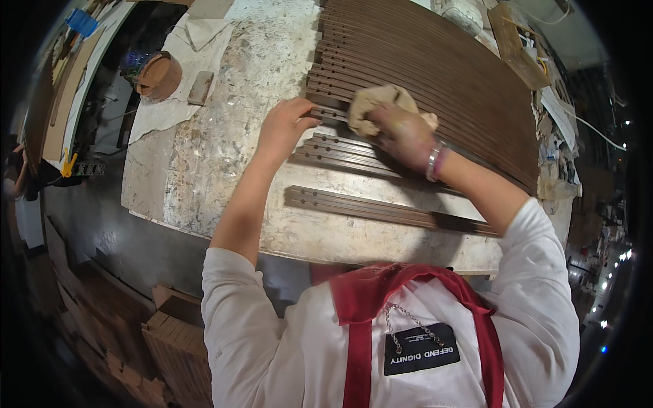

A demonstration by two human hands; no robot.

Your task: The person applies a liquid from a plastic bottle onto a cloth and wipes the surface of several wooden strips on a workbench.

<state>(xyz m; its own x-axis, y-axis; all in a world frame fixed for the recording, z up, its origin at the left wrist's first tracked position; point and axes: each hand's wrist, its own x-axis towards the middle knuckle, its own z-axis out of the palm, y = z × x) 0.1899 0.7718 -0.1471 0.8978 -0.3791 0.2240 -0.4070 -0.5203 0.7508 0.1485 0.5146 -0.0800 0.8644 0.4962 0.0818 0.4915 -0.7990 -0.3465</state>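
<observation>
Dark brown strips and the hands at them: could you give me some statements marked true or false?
1. The right hand holds a beige cloth. True.
2. The left hand is on the cloth too. False: it is at the left end of a dark brown strip.
3. A round brown container stands left of the strips. True.
4. The bracelet is on the left wrist. False: it is on the right.
5. All the strips lie in one unbroken group. False: pale tabletop shows between some.
</observation>
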